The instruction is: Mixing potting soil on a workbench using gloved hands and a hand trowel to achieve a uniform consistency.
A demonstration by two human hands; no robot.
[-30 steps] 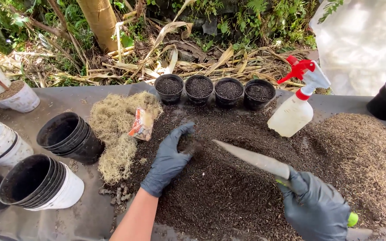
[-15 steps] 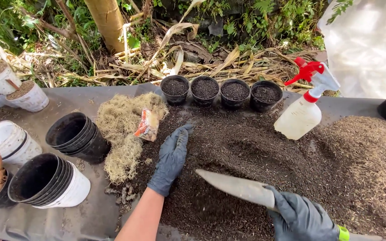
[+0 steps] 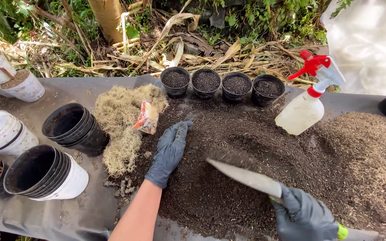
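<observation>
My left hand (image 3: pixel 169 151), in a dark glove, lies flat with its fingers together on the left slope of a big heap of dark soil (image 3: pixel 228 178). In a matching glove, my right hand (image 3: pixel 304 216) grips the green handle of a long metal trowel (image 3: pixel 245 175) at the lower right. The trowel blade points left and carries a small load of soil, just above the heap. Several small black pots (image 3: pixel 222 83) filled with soil stand in a row behind the heap.
A white spray bottle (image 3: pixel 307 105) with a red trigger lies on the heap's right. Pale moss (image 3: pixel 120 127) and a small orange packet (image 3: pixel 147 118) lie to the left, beside stacked black pots (image 3: pixel 74 127) and white pots (image 3: pixel 3 131). A lighter brown heap (image 3: pixel 371 151) lies right.
My right hand has drawn the trowel down and left through the heap and lifted soil on the blade. My left hand has flattened onto the soil. The view has tilted slightly.
</observation>
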